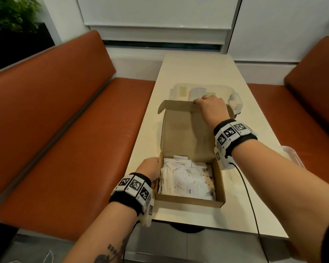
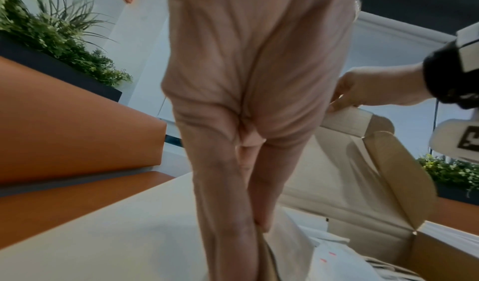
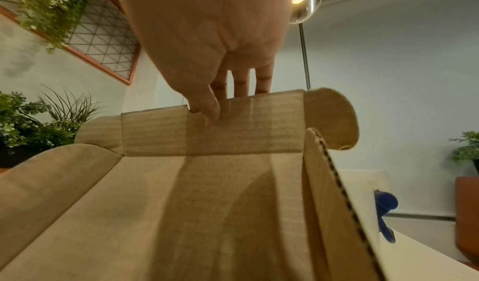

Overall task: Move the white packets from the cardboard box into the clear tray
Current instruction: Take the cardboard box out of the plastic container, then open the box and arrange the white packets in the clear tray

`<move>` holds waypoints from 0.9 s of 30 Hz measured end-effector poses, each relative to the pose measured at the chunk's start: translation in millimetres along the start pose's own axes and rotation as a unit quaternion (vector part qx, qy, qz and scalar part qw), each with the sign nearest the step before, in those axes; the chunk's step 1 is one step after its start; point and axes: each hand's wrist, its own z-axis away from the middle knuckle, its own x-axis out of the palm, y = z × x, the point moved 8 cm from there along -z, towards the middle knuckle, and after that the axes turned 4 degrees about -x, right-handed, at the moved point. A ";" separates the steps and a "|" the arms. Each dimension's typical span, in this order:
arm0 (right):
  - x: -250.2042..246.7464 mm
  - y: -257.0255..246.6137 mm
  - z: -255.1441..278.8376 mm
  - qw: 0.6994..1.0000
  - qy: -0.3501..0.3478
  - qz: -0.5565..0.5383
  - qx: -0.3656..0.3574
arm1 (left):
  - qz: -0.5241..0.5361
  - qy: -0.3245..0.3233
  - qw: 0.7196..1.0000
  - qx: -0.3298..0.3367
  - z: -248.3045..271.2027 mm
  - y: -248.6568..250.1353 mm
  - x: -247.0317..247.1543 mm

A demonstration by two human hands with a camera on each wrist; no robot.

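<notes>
A cardboard box stands open at the near end of the table, its lid raised upright. Several white packets with red print fill it. My left hand pinches the box's left wall; in the left wrist view the left hand has the thumb inside and the fingers outside, next to the packets. My right hand grips the lid's top flap; in the right wrist view its thumb lies on the flap's inner face, the fingers behind. The clear tray sits behind the lid, partly hidden.
The cream table runs away from me between two orange benches. Another clear plastic piece lies at the table's right edge under my right forearm. A blue object shows right of the lid. Plants stand at far left.
</notes>
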 end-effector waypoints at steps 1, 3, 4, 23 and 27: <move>1.5 1.0 -1.1 1.000 -0.002 0.001 0.001 | -0.005 -0.002 1.000 0.000 0.9 0.6 0.4; 4.3 3.8 -2.3 1.000 -0.003 0.000 0.004 | -0.018 -0.001 1.000 0.003 2.1 2.1 1.1; 5.5 6.0 -2.4 1.000 -0.004 -0.002 0.008 | -0.024 0.000 1.000 0.005 2.6 3.1 1.0; 12.5 15.8 52.8 0.981 0.077 -0.157 0.080 | -0.052 0.019 0.998 -0.007 0.6 5.5 2.4; 33.6 -24.8 86.0 0.981 0.023 -0.190 0.044 | -0.064 0.037 0.997 -0.005 1.0 8.3 3.8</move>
